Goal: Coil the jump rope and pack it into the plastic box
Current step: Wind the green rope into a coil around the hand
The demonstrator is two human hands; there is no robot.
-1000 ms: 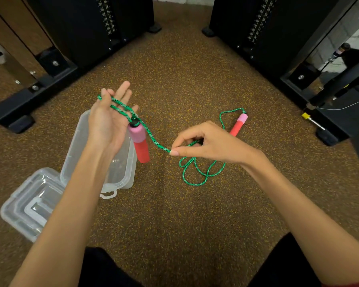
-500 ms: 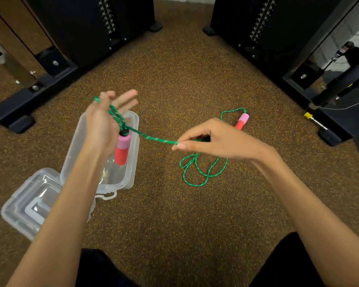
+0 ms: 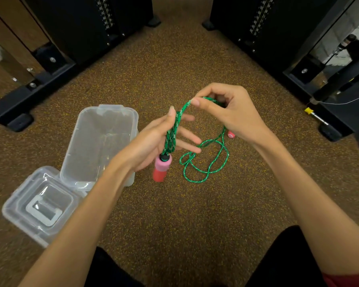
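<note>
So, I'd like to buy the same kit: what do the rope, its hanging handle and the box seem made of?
The rope: braided synthetic-looking cord, green with pale flecks; the weave shows. The handle: matte pink-and-red, probably foam; no shine. The box: clear, glossy hard plastic; the floor shows through its walls.

The floor is brown rubber matting flecked with yellow. On its left stands a clear plastic box, open, with its lid lying just beside its near corner. Right of the box, loose loops of green rope lie on the matting, and a pink handle lies past them, mostly hidden. Black machine bases rest at both far sides, with a yellow-tipped pin near the right one.
</note>
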